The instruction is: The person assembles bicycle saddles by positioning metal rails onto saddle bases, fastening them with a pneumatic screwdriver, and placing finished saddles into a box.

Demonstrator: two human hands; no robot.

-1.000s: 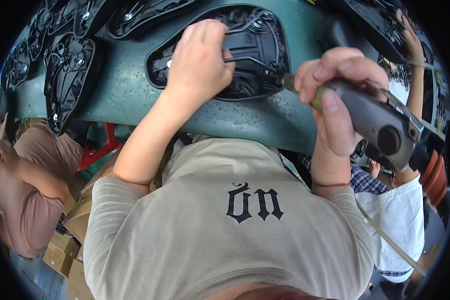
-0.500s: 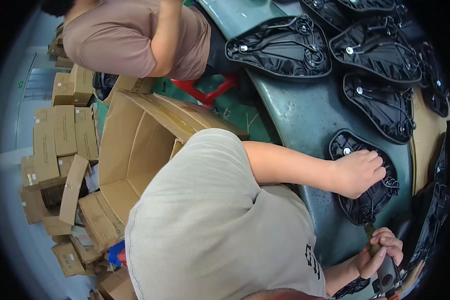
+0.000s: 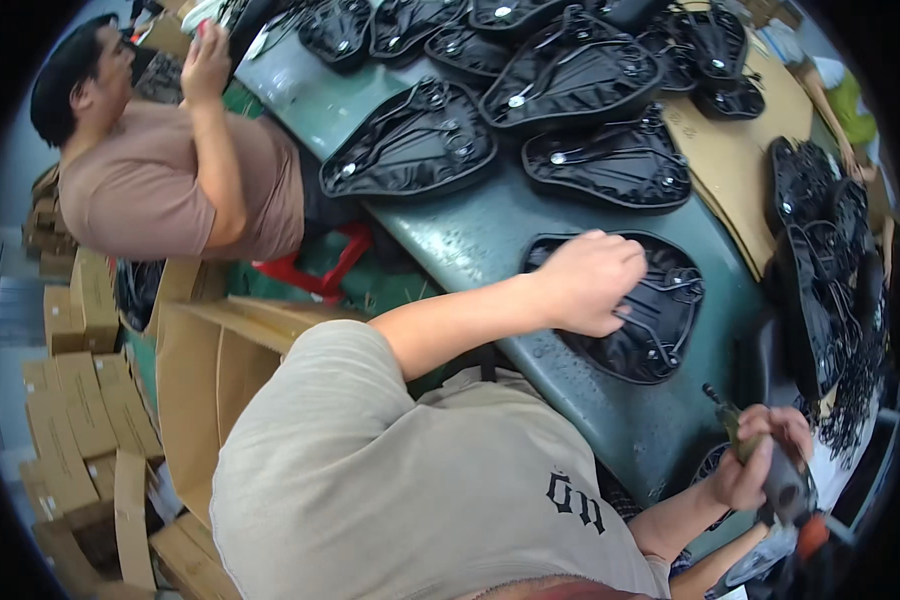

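Bottom side up on the table lies a wide black bicycle saddle point(image 3: 660, 335), its wire frame and coil springs showing. My left hand point(image 3: 592, 285) is over its narrower part, fingers curled closed; whatever they hold is hidden beneath the hand. To the right, past the saddle's wide end, my right hand point(image 3: 755, 460) grips a power screwdriver point(image 3: 788, 490). The tool's dark tip point(image 3: 710, 392) points up and left, apart from the saddle. Part of another saddle point(image 3: 710, 465) shows beside my right wrist.
Several upturned saddles point(image 3: 415, 140) crowd the far part of the green table point(image 3: 450, 240). More saddles point(image 3: 815, 300) stand at the right by a cardboard sheet point(image 3: 720, 165). A co-worker point(image 3: 180, 180) is at the far left, near a red stool point(image 3: 320, 270). An open carton point(image 3: 205, 370) stands at my left.
The view has swung right, so everything appears shifted left. The screwdriver's tip has come away from the saddle's wide end. My left hand stays over the saddle.
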